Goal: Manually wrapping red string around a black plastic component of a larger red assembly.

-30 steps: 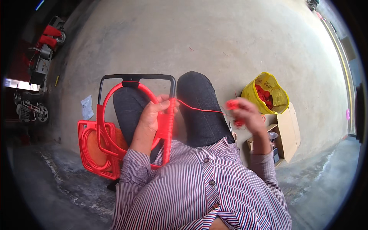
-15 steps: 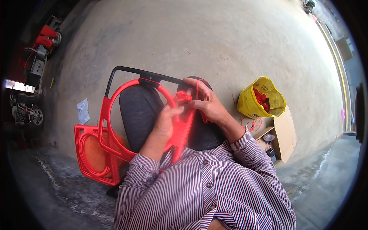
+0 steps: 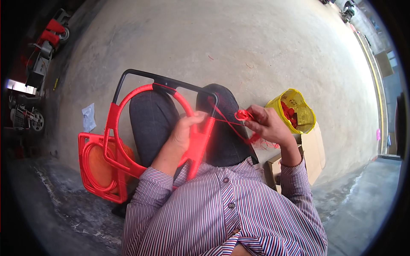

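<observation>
A frame (image 3: 183,85) with rounded corners rests across my knees. Its far bar is bare black, while its sides are covered in red cord. Inside it sits a ring (image 3: 128,99), also wrapped in red. My left hand (image 3: 180,133) is closed round the ring's right part, by a wide red woven patch (image 3: 199,143). Off to the right of the frame, my right hand (image 3: 270,124) pinches a small bundle of red cord (image 3: 243,115). From the bundle, a strand stretches to the frame's right side, near its far corner. More red cord dangles below that hand.
Another red-wrapped frame (image 3: 82,164) with an orange centre leans at my left. A yellow bag (image 3: 310,112) holding red material stands at the right, beside an open cardboard box (image 3: 315,147). A pale plastic bag (image 3: 89,117) lies on the floor. Scooters (image 3: 40,64) stand far left.
My right hand has moved right, away from the frame's corner, drawing the red cord bundle out with it. My left hand keeps its hold on the ring.
</observation>
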A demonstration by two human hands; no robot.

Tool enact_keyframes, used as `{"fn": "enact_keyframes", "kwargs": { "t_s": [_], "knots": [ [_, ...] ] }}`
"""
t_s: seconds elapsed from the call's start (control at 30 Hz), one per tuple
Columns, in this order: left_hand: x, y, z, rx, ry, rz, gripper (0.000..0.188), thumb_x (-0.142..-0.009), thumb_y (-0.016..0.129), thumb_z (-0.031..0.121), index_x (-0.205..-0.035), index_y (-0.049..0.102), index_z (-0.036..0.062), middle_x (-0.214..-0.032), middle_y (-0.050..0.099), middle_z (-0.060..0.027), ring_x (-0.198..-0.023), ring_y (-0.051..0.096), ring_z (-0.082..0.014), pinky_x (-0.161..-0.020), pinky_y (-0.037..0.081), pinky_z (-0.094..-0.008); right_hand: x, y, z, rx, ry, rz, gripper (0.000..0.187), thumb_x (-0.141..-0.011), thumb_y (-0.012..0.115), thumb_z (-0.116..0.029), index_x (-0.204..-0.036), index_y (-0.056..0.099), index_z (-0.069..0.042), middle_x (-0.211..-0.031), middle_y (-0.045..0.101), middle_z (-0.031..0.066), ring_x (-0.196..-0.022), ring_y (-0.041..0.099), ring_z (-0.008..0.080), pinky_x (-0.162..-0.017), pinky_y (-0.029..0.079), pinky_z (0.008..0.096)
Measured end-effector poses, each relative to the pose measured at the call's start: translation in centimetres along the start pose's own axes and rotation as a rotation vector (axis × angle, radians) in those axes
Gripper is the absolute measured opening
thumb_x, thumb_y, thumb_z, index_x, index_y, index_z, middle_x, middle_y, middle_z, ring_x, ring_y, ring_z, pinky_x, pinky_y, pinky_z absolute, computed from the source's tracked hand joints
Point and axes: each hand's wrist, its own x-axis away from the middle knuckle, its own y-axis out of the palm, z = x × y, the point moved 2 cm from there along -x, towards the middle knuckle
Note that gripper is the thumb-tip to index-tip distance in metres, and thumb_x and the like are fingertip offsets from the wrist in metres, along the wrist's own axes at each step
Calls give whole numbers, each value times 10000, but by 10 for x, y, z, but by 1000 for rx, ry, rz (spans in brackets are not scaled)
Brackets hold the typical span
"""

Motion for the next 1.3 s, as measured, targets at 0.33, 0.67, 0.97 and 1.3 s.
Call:
{"fn": "enact_keyframes", "kwargs": {
  "t_s": [0.33,0.67,0.97,1.3],
  "knots": [
    [9,16,13,12,-69,-129,285,-842,584,219,-1028,617,7,-859,667,-145,-711,648,-227,-660,528,-338,114,-14,127,-1195,443,483,124,-941,573,-198,-956,580,-75,-579,389,-75,-457,357,35,-414,335,217],
    [7,18,13,17,-79,-135,190,-866,582,161,-990,608,18,-850,665,-147,-701,652,-225,-650,531,-342,54,27,95,-1069,461,661,55,-905,580,-144,-951,565,-119,-586,371,-104,-452,324,18,-406,260,208],
    [8,19,11,107,14,-162,264,-885,553,118,-1140,530,50,-894,633,-190,-713,648,-265,-650,543,-378,19,69,24,-377,46,138,210,-904,613,-212,-854,562,-15,-661,512,114,-610,507,180,-590,412,320],
    [9,18,11,131,2,-150,185,-844,588,138,-1015,528,100,-837,644,-188,-682,638,-277,-625,517,-371,59,75,50,-906,260,106,167,-906,615,-141,-809,561,-17,-673,455,-50,-635,405,51,-568,345,235]
  ]
}}
